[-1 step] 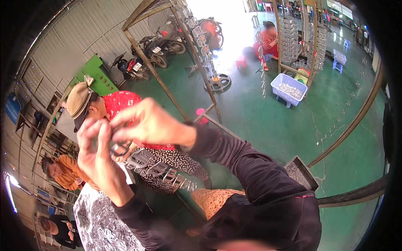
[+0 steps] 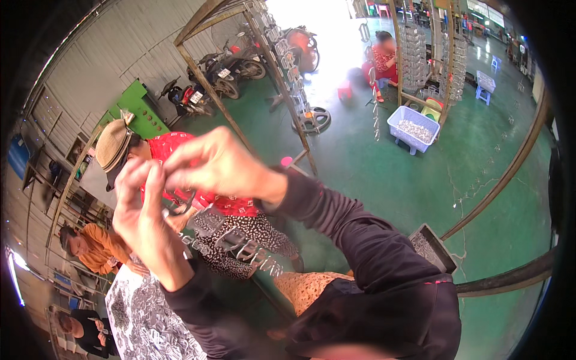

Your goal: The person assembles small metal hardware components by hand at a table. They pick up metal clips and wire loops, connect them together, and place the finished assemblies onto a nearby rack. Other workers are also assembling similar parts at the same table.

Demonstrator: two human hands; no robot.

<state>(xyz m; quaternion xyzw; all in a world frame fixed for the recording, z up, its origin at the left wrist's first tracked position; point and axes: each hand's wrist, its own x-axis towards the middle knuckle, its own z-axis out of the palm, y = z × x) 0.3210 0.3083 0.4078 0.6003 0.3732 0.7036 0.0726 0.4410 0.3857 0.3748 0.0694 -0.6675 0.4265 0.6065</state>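
My left hand (image 2: 144,219) and my right hand (image 2: 225,171) are raised together in front of me, fingertips meeting. Both have their fingers bent and closed in a pinch. What sits between the fingertips is hidden and blurred. Just below the fingers, a chain of flat metal links (image 2: 240,246) slants down to the lower right. Its upper end is close to my hands, but I cannot tell whether the fingers grip it. Beneath my left forearm is a table heaped with loose metal links (image 2: 150,315).
Close behind my hands a person in a red patterned shirt (image 2: 174,144) bends forward. More people work at the left. A metal frame (image 2: 216,90) with hanging links stands ahead. A blue basket of metal pieces (image 2: 414,127) and a dark tray (image 2: 433,249) are at the right.
My right hand has shifted slightly up and to the right. The chain of links has swung a little to the right.
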